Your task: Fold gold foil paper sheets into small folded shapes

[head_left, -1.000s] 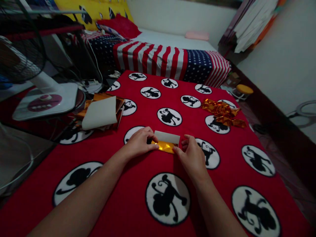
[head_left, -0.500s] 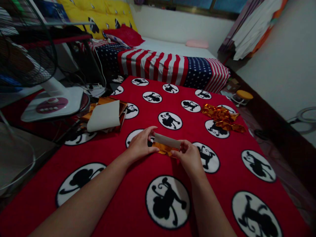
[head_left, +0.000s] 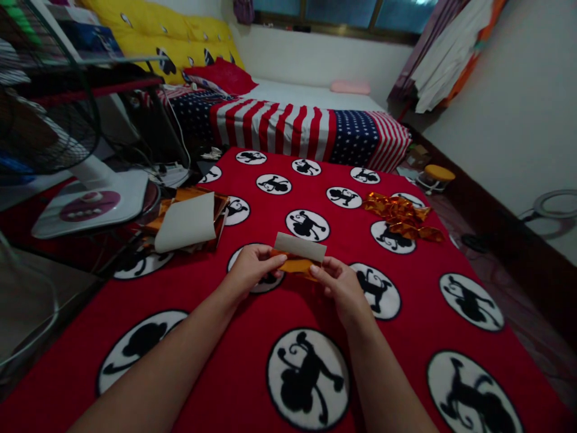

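Observation:
Between both hands is a folded sheet of gold foil paper [head_left: 295,262], its pale back side showing as a strip along the far edge. My left hand [head_left: 251,267] pinches the left end, thumb on top and fingers beneath. At the right end my right hand [head_left: 340,282] grips it the same way, thumb pressed on the gold face. The paper is held just above a red cloth [head_left: 225,373] printed with black figures in white circles. To the left lies a stack of gold paper sheets [head_left: 187,222], pale side up on top. Several folded shiny gold pieces [head_left: 399,216] are heaped at the right.
A white fan base [head_left: 94,201] stands left of the cloth, with cables near it. Beyond the cloth is a bed with a striped and starred cover [head_left: 279,126]. A small yellow-topped stool [head_left: 437,174] is on the floor at right.
The fingers have closed in on the paper's ends, and its pale strip now stands out beyond them at the far edge. The camera view has shifted slightly.

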A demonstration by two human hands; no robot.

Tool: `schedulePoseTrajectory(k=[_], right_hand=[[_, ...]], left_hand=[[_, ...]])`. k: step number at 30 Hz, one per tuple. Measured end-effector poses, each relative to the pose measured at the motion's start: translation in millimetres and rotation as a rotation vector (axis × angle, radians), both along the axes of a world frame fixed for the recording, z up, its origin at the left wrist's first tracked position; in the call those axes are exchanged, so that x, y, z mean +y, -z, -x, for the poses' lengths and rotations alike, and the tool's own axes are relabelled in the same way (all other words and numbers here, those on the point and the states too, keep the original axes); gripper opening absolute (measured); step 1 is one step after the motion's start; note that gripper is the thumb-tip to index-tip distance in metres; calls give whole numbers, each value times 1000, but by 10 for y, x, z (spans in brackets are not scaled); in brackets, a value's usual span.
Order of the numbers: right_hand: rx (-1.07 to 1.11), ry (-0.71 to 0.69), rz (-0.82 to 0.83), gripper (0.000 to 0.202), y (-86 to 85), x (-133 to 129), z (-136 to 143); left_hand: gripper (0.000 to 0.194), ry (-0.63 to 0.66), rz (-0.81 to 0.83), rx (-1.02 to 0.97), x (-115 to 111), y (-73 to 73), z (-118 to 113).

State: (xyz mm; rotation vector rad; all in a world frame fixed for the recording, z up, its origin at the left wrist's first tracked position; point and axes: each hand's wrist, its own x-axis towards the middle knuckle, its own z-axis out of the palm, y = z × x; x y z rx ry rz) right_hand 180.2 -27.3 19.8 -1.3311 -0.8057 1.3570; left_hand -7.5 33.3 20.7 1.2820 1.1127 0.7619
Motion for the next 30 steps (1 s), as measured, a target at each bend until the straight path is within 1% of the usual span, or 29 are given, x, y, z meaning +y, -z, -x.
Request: schedulePoseTrajectory(k=[2,6,8,14,21,22,24,28,30], right_hand=[[-28,20,-1,40,5,5,12],[-26,51,-1,40,-40,-3,35],[-7,58,5,37,-65,-9,47],[21,79,11,32,-67,-1,57],[27,106,-14,30,-49,-6,71],[30,119,-24,31,-44,-10,82],[39,144,-42,34,-27,-18,113],[35,173,-93,39,14,-31,208],[27,164,-115,39,22,-40,271]], left_hand=[[38,-25,51,-35,-29,-20,-22],[39,-39,208,-101,-76,-56,-78],[38,-45,254,-120,-89,-63,-101],[41,-71,252,-127,-81,-39,-114],[46,44,222,-100,-89,-36,-94],[45,34,207,-101,-98,-33,-105],[44,-33,165,-102,-125,-19,-148],[40,-238,61,-142,-210,35,-289],[38,-263,0,-156,-254,67,-353]])
